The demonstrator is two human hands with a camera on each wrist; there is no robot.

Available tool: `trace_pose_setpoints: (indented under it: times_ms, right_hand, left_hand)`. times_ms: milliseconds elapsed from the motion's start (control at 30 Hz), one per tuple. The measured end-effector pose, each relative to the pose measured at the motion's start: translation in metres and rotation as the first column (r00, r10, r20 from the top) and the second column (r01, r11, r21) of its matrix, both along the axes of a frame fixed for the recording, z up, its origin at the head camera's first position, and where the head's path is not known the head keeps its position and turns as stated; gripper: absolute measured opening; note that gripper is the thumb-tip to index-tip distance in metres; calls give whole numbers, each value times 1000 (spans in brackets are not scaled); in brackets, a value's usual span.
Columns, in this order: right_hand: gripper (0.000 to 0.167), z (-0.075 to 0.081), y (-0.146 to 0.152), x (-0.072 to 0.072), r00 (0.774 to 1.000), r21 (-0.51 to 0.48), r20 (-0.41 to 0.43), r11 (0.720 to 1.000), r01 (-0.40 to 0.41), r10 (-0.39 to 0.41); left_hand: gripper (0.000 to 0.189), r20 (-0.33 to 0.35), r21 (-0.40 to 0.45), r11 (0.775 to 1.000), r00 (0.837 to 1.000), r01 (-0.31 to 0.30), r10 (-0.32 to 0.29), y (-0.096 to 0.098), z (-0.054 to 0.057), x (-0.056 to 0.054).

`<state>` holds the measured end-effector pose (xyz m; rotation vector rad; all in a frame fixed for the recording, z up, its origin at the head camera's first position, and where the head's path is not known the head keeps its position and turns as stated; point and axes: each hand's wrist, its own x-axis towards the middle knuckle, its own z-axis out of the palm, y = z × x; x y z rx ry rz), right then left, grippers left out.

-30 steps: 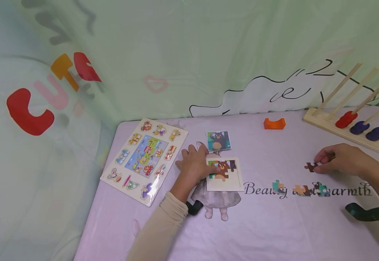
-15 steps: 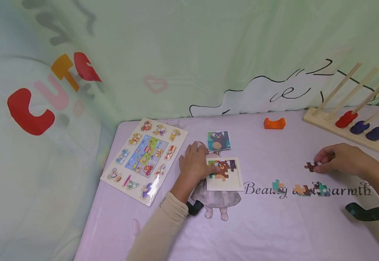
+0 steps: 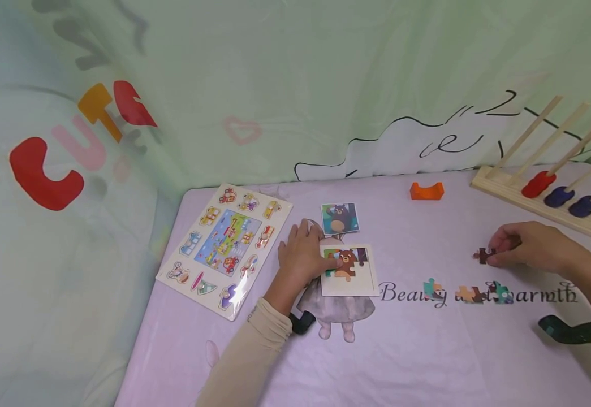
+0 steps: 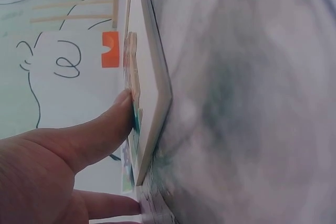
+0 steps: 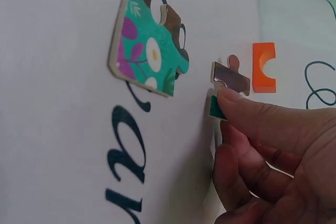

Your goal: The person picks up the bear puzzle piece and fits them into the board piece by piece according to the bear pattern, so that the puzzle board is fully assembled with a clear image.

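Observation:
My left hand [image 3: 300, 257] lies at the left edge of a small cream puzzle board [image 3: 348, 287] with a partly filled bear picture. Its straight thumb [image 4: 105, 132] presses on the fitted pieces, and the other fingers rest on the cloth beside the board. Farther right, my right hand [image 3: 534, 249] pinches a dark brown jigsaw piece [image 5: 231, 77] between thumb and fingers; a green corner of it shows by the thumb. Nearer me lie loose pieces: a teal-and-orange piece [image 3: 432, 289], an orange-brown piece [image 3: 470, 294] and a teal flowered piece [image 5: 149, 51].
A bear picture card [image 3: 340, 219] lies just behind the board. At far left is a larger vehicle puzzle board [image 3: 228, 240]. An orange notched block [image 3: 426, 191] stands at the back, left of a wooden bead rack [image 3: 509, 191] with upright rods. A green curtain [image 3: 275, 85] hangs behind the table.
The spread fingers of my left hand have drawn closer together, with the thumb still on the board. The brown piece in my right hand has turned slightly; that hand stays nearly in place.

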<state>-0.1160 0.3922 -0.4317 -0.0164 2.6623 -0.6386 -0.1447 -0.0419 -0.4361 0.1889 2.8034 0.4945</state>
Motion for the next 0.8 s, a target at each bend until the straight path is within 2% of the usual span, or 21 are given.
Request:
trace_pose_setpoints:
  times_ms: [400, 800]
  right_hand:
    - [35, 4, -15, -4, 1000, -72, 14, 997, -19, 20]
    - [31, 11, -54, -6, 997, -169, 49, 984, -49, 58]
  left_hand:
    - [82, -17, -6, 1000, 1000, 13, -13, -1, 0, -1]
    - [81, -21, -39, 999, 1000, 23, -24, -2, -1, -2]
